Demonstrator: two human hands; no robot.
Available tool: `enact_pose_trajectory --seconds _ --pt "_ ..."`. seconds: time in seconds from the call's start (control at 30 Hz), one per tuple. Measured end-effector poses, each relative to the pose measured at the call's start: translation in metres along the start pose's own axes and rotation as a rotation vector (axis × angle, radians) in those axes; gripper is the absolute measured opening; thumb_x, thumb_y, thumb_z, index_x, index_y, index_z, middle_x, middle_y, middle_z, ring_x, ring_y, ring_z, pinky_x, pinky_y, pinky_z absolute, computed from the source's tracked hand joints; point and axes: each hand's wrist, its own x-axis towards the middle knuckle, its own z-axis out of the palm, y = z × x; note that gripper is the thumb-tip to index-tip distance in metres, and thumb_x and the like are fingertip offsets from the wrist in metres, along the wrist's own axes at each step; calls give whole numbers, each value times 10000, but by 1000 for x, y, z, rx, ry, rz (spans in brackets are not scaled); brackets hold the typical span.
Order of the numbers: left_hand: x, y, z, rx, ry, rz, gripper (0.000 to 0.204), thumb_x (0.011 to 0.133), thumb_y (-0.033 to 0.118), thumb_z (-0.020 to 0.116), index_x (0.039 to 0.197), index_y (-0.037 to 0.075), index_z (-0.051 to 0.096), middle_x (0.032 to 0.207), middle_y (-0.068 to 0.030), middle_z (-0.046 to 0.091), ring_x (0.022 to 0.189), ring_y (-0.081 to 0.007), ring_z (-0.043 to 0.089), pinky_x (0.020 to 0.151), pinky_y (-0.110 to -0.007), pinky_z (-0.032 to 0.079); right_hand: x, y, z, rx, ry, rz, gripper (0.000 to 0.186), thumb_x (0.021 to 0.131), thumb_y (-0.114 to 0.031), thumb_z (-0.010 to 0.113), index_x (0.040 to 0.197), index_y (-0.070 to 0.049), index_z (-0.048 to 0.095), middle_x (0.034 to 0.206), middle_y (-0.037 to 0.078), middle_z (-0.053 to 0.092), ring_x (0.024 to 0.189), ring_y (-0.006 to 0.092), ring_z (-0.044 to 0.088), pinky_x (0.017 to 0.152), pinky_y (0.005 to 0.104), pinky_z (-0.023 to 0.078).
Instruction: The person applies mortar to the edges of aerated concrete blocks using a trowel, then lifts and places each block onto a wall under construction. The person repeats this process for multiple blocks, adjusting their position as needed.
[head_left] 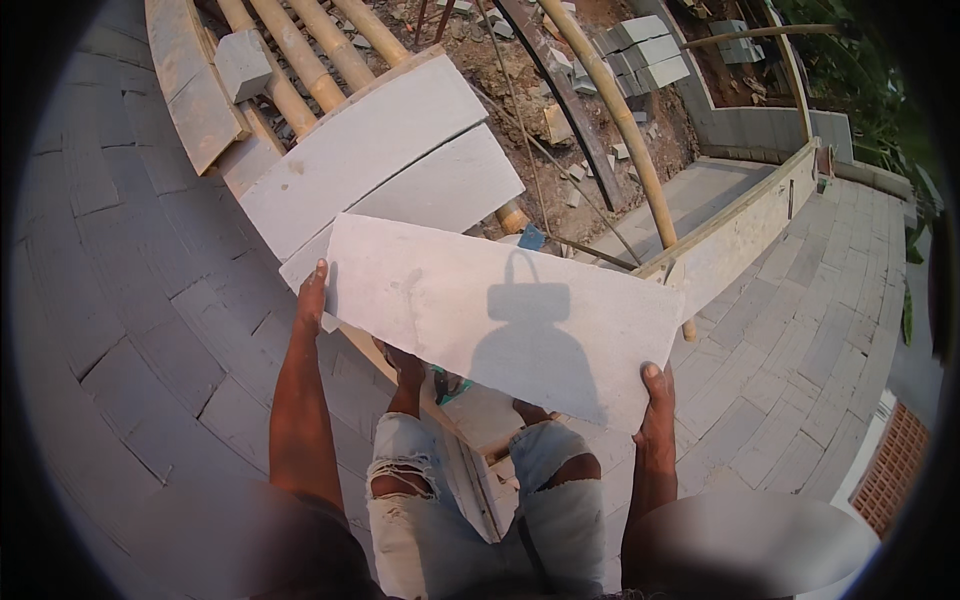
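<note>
Across my front I hold a long pale lightweight concrete block [430, 300], its right end lower than its left. My left hand [312, 293] grips the left end, with the fingers partly hidden at the edge. At the right end my right hand [656, 405] is closed on the block, thumb over the upper corner. A dark shadow falls on its broad face. Just beyond it, two similar blocks [370, 145] lie side by side on the bamboo platform, and the held block covers part of the nearer one.
Bamboo poles [305, 70] and wooden planks [200, 90] form the platform, with a small block piece [242, 65] on it. Block walls [140, 330] rise on both sides. An upright bamboo pole [610, 110] stands ahead right. Stacked blocks [640, 55] and rubble lie far below.
</note>
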Motion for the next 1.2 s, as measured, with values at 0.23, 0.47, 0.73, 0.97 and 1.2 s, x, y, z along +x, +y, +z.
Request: enact_pose_trajectory --seconds 0.23,0.47,0.73,0.97,1.2 --pt "-98 -33 82 -822 54 -335 948 870 764 413 1551 146 184 1561 -143 293 1407 -343 320 1111 -603 243 -73 -70 91 -571 78 -98 1121 747 -442 772 1475 97 110 1384 332 325 1287 433 390 1039 501 392" --pt "-297 97 94 -1152 -203 -52 766 943 676 325 1485 135 358 1474 -104 425 1293 -312 454 1077 -460 390 -140 -114 186 -959 -72 -237 1288 690 -566 804 1471 118 43 1406 373 270 1314 501 322 1095 535 311" --pt "-294 139 61 -1195 -500 -36 605 965 506 343 1402 104 460 1332 -113 553 1159 -322 574 894 -532 519 -4 -235 217 -819 -261 -298 1162 789 -815 481 1452 119 284 1445 397 331 1375 475 349 1092 506 362" --pt "-329 117 89 -1338 -428 -272 686 934 557 410 1445 100 393 1433 -117 452 1268 -331 485 979 -518 470 35 -164 212 -888 -1086 294 883 763 -755 591 1400 -147 527 1480 112 449 1328 297 433 1070 463 361" --pt "-334 24 116 -1207 -701 -5 822 872 610 452 1487 80 315 1482 -166 374 1295 -356 456 1012 -532 435 -22 -115 128 -861 -961 316 738 729 -619 664 1287 -137 630 1326 130 578 1198 282 526 989 426 421"
